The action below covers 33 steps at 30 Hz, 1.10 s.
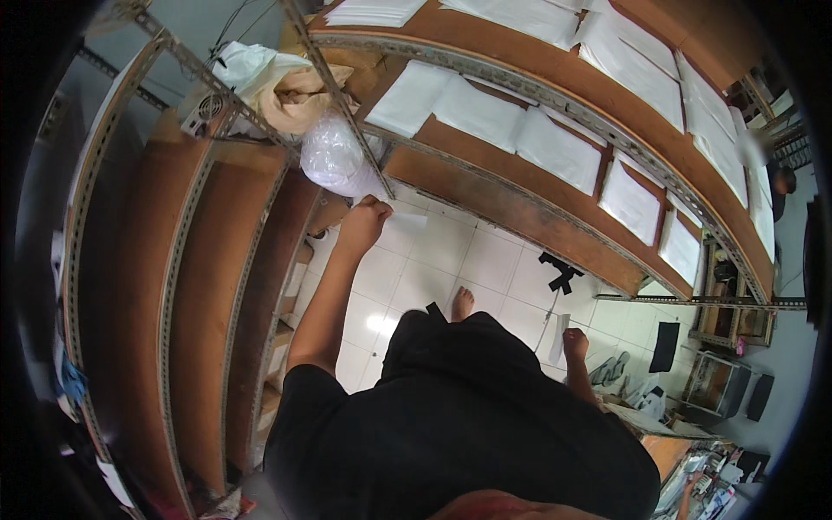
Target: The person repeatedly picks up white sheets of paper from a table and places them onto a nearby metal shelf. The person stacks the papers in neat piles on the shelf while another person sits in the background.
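Note:
My left hand point(367, 222) is out in front at the left, over the tiled floor beside a shelf post. Its fingers are closed in a pinch on a thin white sheet point(406, 222), which sticks out to the right. Lower down on the right, my right hand point(575, 343) is closed as well. A narrow white sheet point(562, 336) stands out from its left side, seen nearly edge-on. Whether the sheets are paper or plastic, I cannot tell.
Ahead, a metal-framed shelf point(555, 227) carries several flat white stacks point(477, 114). Brown shelves point(195, 303) rise on the left. Clear plastic bags point(334, 156) bulge at the corner. A black strappy object point(562, 272) and grey sandals point(609, 369) lie on the floor point(442, 247).

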### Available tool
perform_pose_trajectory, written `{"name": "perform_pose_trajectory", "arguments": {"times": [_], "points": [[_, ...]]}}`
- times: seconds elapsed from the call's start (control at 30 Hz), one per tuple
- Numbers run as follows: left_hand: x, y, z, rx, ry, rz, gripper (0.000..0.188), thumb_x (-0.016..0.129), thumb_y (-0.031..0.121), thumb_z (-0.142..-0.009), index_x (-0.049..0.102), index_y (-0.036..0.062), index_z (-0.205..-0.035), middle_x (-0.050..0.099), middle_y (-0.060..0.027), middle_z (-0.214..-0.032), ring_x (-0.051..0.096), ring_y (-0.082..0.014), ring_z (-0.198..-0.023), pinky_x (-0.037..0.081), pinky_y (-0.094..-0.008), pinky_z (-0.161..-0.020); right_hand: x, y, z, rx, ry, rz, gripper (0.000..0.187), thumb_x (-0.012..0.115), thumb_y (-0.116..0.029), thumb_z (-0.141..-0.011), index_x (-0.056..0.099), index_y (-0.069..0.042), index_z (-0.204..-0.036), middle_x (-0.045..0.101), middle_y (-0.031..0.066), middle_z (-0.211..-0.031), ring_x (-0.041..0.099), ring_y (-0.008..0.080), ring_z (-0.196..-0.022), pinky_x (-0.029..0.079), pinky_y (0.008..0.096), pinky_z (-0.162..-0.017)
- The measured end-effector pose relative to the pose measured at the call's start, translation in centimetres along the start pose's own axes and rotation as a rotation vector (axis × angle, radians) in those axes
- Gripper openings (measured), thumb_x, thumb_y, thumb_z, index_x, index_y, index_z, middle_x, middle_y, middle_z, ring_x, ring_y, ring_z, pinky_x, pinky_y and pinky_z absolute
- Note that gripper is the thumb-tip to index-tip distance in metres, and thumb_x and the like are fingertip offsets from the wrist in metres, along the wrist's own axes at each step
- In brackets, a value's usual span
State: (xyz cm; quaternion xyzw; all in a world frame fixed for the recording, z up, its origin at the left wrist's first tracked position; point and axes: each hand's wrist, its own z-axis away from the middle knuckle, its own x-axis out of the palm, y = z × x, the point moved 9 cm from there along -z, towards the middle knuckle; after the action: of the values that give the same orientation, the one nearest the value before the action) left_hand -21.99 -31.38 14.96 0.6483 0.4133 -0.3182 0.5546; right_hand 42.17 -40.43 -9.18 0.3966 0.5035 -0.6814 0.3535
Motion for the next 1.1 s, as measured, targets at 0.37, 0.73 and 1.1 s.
{"name": "perform_pose_trajectory", "arguments": {"times": [0.37, 0.73, 1.1], "points": [[1.6, -9.9, -26.9, 0.284, 0.131, -0.137, 0.014, 0.065, 0.013, -0.080, 0.066, 0.0047, -0.091, 0.065, -0.0194, -0.090, 0.060, -0.0399, -0.085, 0.049, -0.0460, -0.078, 4.4, -2.6, -2.8, 0.142, 0.043, 0.120, 0.022, 0.059, -0.029, -0.087, 0.069, -0.010, -0.090, 0.068, 0.0141, -0.086, 0.066, 0.0336, -0.076, 0.051, 0.0409, -0.068], [12.2, -16.9, -45.2, 0.420, 0.055, -0.442, 0.045, 0.064, 0.038, -0.085, 0.061, 0.0014, -0.110, 0.057, -0.0196, -0.122, 0.056, -0.0329, -0.112, 0.047, -0.0401, -0.090, -2.4, -16.0, 5.5, 0.786, 0.346, -0.218, 0.038, 0.061, -0.038, -0.088, 0.068, -0.003, -0.103, 0.070, 0.0134, -0.096, 0.066, 0.0215, -0.094, 0.048, 0.0320, -0.084], [14.8, -15.6, -48.5, 0.410, -0.036, -0.356, 0.043, 0.064, 0.034, -0.086, 0.058, 0.0006, -0.113, 0.059, -0.0195, -0.118, 0.056, -0.0323, -0.108, 0.047, -0.0388, -0.089, -1.0, -18.6, 15.1, 0.997, 0.548, -0.379, 0.036, 0.061, -0.032, -0.090, 0.066, 0.000, -0.106, 0.068, 0.0090, -0.098, 0.063, 0.0162, -0.091, 0.047, 0.0280, -0.083]]}}
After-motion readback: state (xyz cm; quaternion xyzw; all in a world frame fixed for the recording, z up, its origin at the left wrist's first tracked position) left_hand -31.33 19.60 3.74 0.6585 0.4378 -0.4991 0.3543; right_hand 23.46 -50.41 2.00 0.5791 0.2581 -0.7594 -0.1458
